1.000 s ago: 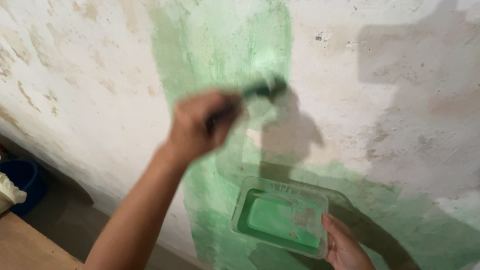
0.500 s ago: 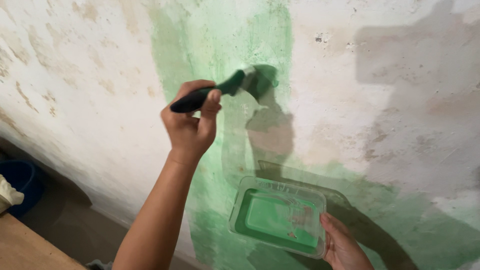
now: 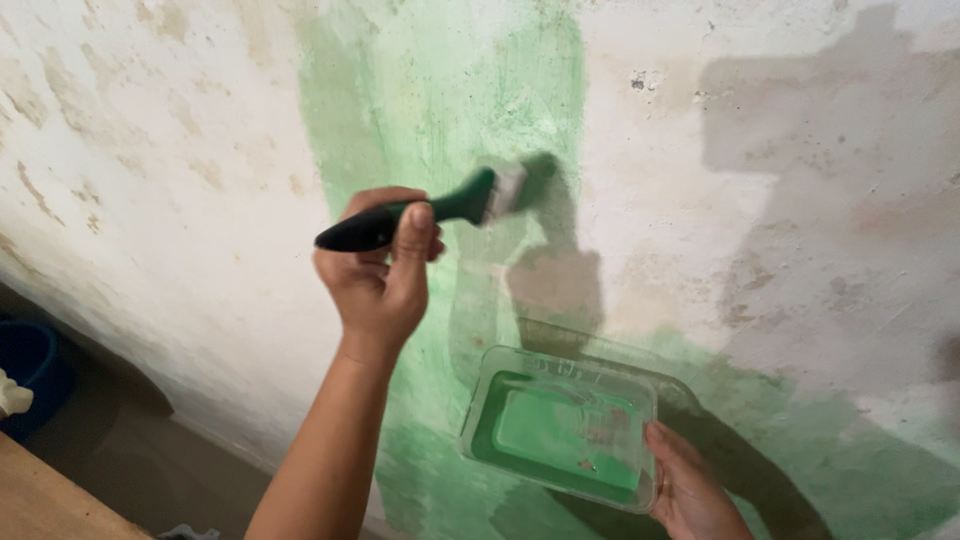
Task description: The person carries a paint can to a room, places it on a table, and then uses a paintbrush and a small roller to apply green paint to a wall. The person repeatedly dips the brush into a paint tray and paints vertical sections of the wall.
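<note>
Head view shows the left hand gripping a green-handled paintbrush, bristles touching the green patch on the wall. Lower right, the right hand holds a clear paint tray by its corner.

A left hand holds a paintbrush with its bristles against the wall. Below and to the right, a right hand holds a tray with paint in it. A bucket sits on the floor far left.
</note>
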